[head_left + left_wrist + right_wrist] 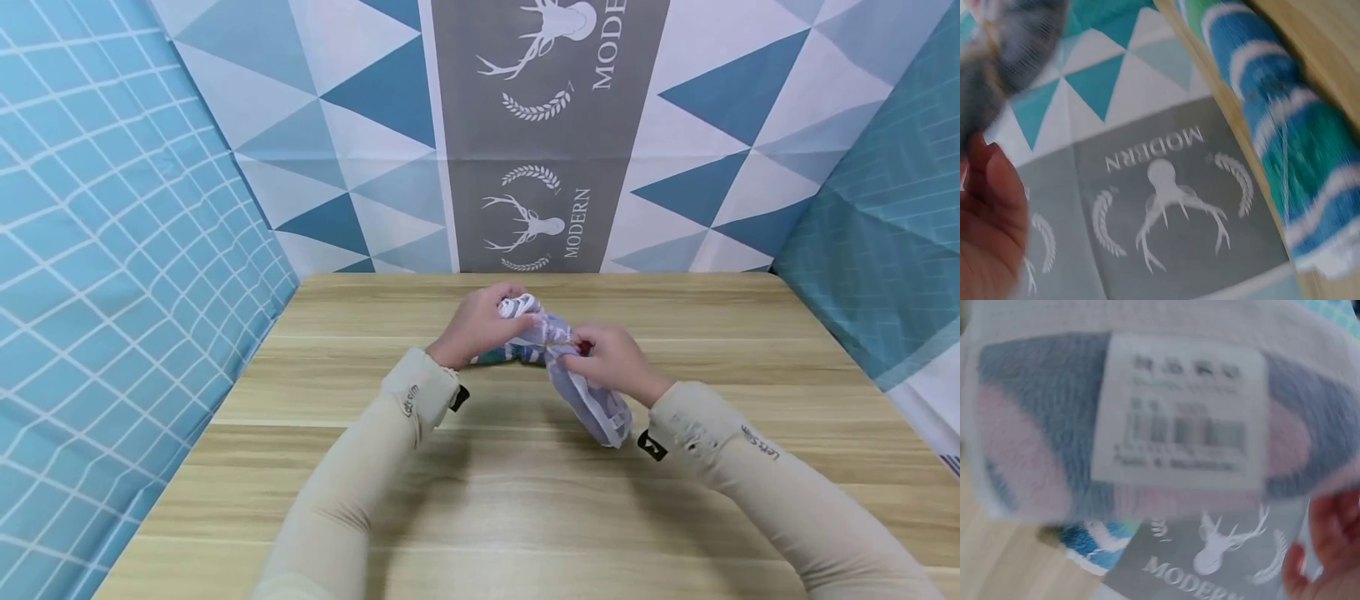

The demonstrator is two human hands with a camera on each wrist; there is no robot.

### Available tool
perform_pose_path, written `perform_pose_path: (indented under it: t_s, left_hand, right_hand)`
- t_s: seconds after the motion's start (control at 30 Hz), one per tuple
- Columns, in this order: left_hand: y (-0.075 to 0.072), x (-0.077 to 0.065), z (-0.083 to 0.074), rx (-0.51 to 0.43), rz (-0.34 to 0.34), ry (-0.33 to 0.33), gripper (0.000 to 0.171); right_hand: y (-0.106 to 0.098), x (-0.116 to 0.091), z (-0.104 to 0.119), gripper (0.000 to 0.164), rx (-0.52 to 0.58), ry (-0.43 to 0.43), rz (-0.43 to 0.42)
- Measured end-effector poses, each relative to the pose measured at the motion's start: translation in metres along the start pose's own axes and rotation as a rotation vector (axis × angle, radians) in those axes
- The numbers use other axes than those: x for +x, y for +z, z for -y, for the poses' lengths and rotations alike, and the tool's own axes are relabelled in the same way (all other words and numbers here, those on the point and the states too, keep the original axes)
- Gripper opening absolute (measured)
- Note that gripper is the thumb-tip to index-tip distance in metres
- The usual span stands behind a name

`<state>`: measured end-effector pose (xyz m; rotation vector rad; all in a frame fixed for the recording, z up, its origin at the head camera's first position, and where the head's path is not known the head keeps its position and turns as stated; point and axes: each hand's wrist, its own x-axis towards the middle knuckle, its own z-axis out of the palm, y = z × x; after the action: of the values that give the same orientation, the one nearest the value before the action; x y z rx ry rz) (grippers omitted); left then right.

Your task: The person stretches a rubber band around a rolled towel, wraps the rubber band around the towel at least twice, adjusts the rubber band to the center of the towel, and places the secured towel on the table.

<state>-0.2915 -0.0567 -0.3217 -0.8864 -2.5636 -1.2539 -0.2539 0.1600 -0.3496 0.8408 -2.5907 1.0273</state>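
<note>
A rolled, pale grey-lavender towel (585,400) is raised over the table, with a thin yellowish tie (557,342) around its narrowed middle. My left hand (476,323) grips the upper left end, thumb across the near side. With fingertips and thumb, my right hand (611,358) pinches the towel beside the tie, where a small red spot shows. The towel's lower end hangs toward me. A white barcode label (1179,419) shows on it in the right wrist view. Behind it lies a second towel (1297,137), rolled and striped blue, green and white, partly hidden in the head view.
The wooden table (465,517) ends at a back wall covering (375,125) with triangles and stag prints. A blue grid-patterned sheet (112,250) hangs along the left side, and a teal sheet (885,225) along the right.
</note>
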Motion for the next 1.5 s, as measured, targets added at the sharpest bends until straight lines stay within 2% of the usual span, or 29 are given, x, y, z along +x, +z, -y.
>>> perform_pose_path:
  t_s: [0.1,0.2,0.27,0.33,0.4,0.43,0.5,0.67,0.77,0.87,1.0,1.17,1.33,1.43,1.5]
  left_hand:
    - [-0.008,-0.005,0.004,-0.057,0.112,0.197,0.069]
    - [-0.010,-0.007,0.006,-0.008,0.182,0.456,0.076]
    - [-0.008,-0.008,0.006,0.050,0.164,0.605,0.061]
    - [-0.006,-0.008,0.007,0.100,0.104,0.709,0.041]
    - [-0.004,-0.009,0.007,0.132,0.043,0.752,0.024]
    - [-0.003,-0.009,0.007,0.140,0.027,0.752,0.017]
    - [-0.002,-0.009,0.005,0.160,0.009,0.725,0.013]
    - [0.000,-0.007,-0.003,0.216,-0.001,0.616,0.013]
    - [0.004,-0.005,-0.007,0.224,-0.006,0.570,0.009]
    - [0.008,-0.003,-0.011,0.242,-0.003,0.518,0.007]
    - [0.012,-0.003,-0.017,0.242,-0.047,0.376,0.007]
    - [0.014,-0.002,-0.019,0.183,-0.121,0.181,0.011]
    - [0.005,0.000,-0.008,0.110,-0.201,-0.016,0.017]
    - [-0.002,0.002,0.005,0.085,-0.237,-0.110,0.016]
    - [-0.007,0.003,0.012,0.072,-0.252,-0.165,0.016]
  right_hand:
    - [-0.007,0.001,-0.005,0.021,0.163,0.032,0.088]
    - [-0.011,0.000,-0.008,0.017,0.229,0.037,0.158]
    - [-0.013,0.000,-0.010,0.017,0.245,0.045,0.180]
    - [-0.014,-0.001,-0.012,0.017,0.255,0.062,0.183]
    - [-0.013,-0.002,-0.012,0.018,0.240,0.056,0.183]
    - [-0.013,-0.002,-0.012,0.019,0.221,0.032,0.182]
    - [-0.011,-0.002,-0.011,0.021,0.139,-0.071,0.160]
    - [-0.007,0.000,-0.001,0.023,-0.228,-0.470,-0.012]
    - [-0.005,0.001,0.007,0.020,-0.390,-0.586,-0.070]
    - [-0.001,-0.001,0.014,0.019,-0.460,-0.573,-0.044]
    - [0.005,-0.003,0.019,0.014,-0.483,-0.538,-0.017]
    - [0.008,-0.006,0.023,0.009,-0.539,-0.627,0.033]
    - [0.008,-0.012,0.023,0.007,-0.569,-0.680,0.163]
    - [0.007,-0.013,0.022,0.008,-0.583,-0.669,0.204]
    - [0.008,-0.013,0.022,0.009,-0.600,-0.660,0.199]
